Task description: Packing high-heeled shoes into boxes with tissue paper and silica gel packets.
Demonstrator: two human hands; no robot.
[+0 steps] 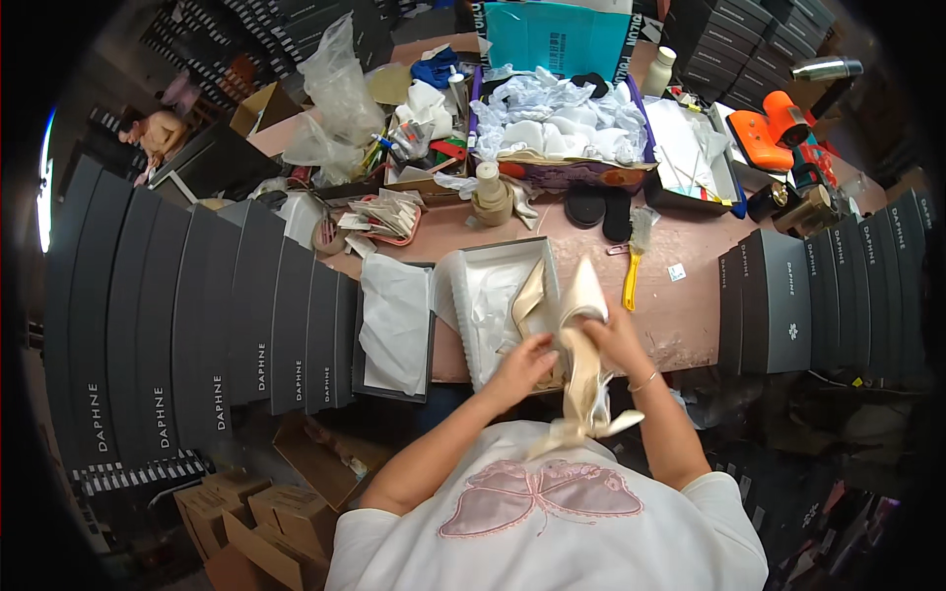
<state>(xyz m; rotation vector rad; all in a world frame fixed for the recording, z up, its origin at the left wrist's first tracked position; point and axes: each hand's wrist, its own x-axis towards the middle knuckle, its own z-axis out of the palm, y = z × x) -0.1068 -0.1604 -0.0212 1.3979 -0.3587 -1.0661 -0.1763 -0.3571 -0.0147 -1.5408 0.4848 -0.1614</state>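
Note:
My right hand grips a cream pointed-toe shoe by its side, toe pointing away from me. Pale satin-like straps or ribbon trail from the shoe toward my shirt, slightly blurred. To its left, my left hand hovers over the near part of an open shoe box, fingers loosely bent and apart, with nothing visible in them. A matching cream shoe lies along the right side of that box on white tissue paper. The heel end of the held shoe is partly hidden by my right hand.
Left of the box is a dark box lid with white paper. Dark shoe boxes line the left, more boxes the right. A yellow-handled brush, black pads, a bottle and a tissue-filled carton stand beyond.

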